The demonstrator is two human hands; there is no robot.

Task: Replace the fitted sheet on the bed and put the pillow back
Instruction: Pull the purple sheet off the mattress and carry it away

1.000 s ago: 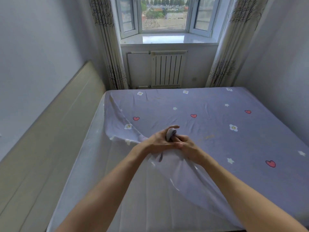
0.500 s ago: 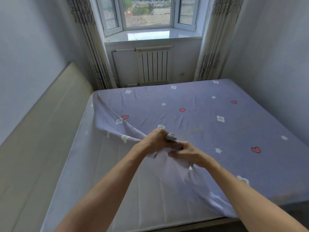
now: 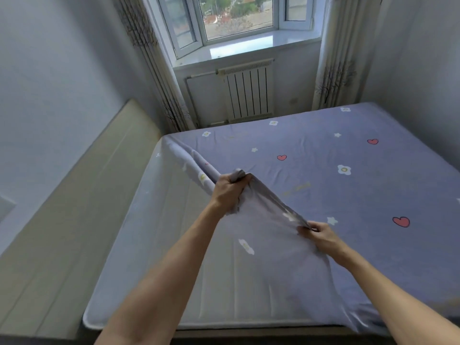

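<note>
A lilac fitted sheet (image 3: pixel 323 175) printed with hearts, stars and flowers covers the right and far part of the bed. Its near-left corner is folded back, baring the pale mattress (image 3: pixel 159 245). My left hand (image 3: pixel 230 191) grips a bunched part of the folded edge, lifted above the bed's middle. My right hand (image 3: pixel 321 235) pinches the same edge lower and to the right, with the fabric stretched taut between the two hands. No pillow is in view.
A beige headboard (image 3: pixel 82 195) runs along the left wall. A white radiator (image 3: pixel 246 90) sits under the window (image 3: pixel 236 18) past the bed, with patterned curtains (image 3: pixel 336 58) at both sides. A wall (image 3: pixel 423 58) borders the bed's right side.
My hands were together on one bunch of sheet; now the right hand has slid down and to the right along the edge, pulling it taut. My view has shifted left.
</note>
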